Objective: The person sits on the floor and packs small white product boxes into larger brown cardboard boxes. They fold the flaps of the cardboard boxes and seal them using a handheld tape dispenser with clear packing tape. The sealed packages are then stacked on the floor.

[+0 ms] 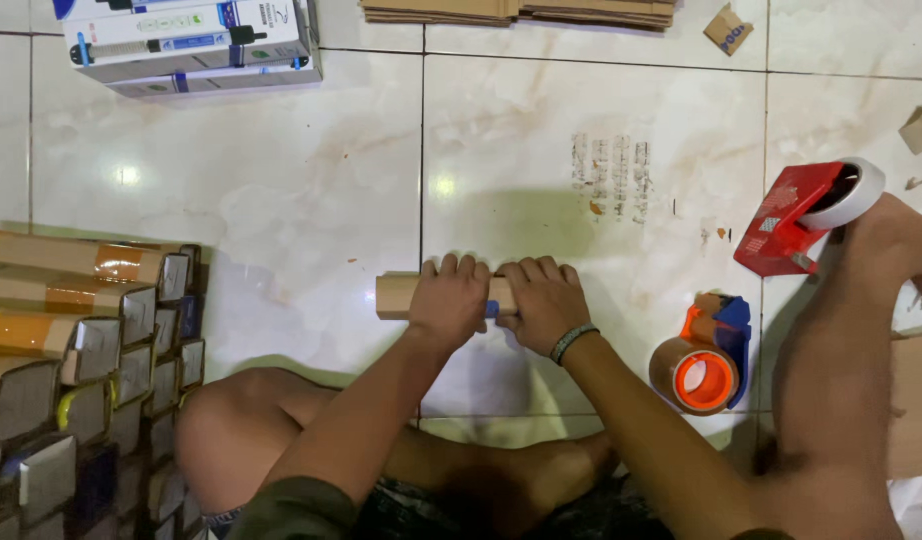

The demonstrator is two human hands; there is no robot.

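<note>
1. Nearest the camera are the person's bare knees and folded legs [281, 430], seated on the tiled floor [311, 190] at its near edge, with both forearms reaching out over them.
2. The floor is pale glossy tile with dark grout lines; it carries everything here.
3. A stack of long tape-wrapped cardboard boxes [71, 340] fills the near left corner of the floor, their square ends turned toward the legs.
4. A pile of printed white and blue cartons [191, 45] sits at the far left edge.
5. Flattened brown cardboard sheets [521, 12] lie along the far edge, near the middle.
6. Another person's arm comes in along the right edge, its hand resting on a red tape dispenser [791, 220] loaded with a pale roll.
7. An orange and blue tape dispenser [706, 365] with brown tape lies on the floor just right of the person's right forearm.
8. The long brown cardboard box [396, 295] lies flat on the floor in the middle, just ahead of the knees, its length running left to right.
9. The left hand [449, 300] is curled down over the box, gripping it, with the left end sticking out past the knuckles.
10. The right hand [543, 300], a beaded bracelet at its wrist, is closed over the box's right end, touching the left hand.
11. Small cardboard scraps [728, 28] lie at the far right corner.
</note>
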